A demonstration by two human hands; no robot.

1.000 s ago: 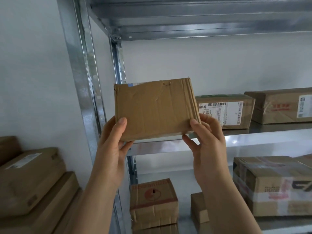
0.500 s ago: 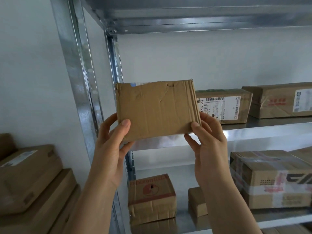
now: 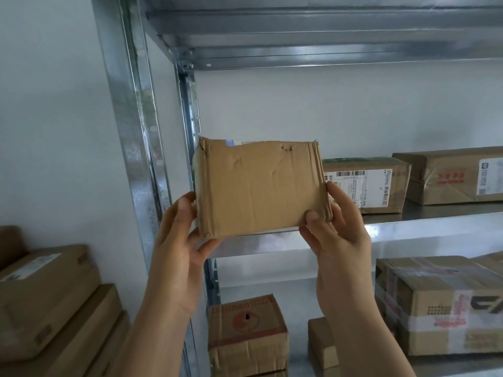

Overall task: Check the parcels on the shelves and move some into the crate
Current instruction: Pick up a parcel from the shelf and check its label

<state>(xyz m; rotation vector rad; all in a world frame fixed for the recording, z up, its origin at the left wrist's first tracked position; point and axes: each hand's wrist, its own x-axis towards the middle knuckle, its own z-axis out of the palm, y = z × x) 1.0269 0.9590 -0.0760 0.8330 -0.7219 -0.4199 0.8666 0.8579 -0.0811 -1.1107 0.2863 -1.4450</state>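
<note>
I hold a small brown taped cardboard parcel (image 3: 261,186) upright in front of the metal shelf (image 3: 408,229), its plain creased face toward me. My left hand (image 3: 181,240) grips its lower left corner, thumb on the side and fingers curled underneath. My right hand (image 3: 334,232) pinches its lower right corner, thumb on the front face and fingers behind. Just above the shelf's front edge hangs the parcel's bottom edge. No crate is in view.
On the same shelf, to the right, stand a labelled parcel (image 3: 367,183) and a longer one (image 3: 451,175). The shelf below holds a red-printed box (image 3: 247,330), a small box (image 3: 322,341) and a taped box (image 3: 441,303). Stacked boxes (image 3: 46,303) lie at left beside the steel upright (image 3: 136,131).
The parcel has turned slightly, so its left side now shows. My left thumb has shifted from the front face to the left side. The camera's view has drifted a little.
</note>
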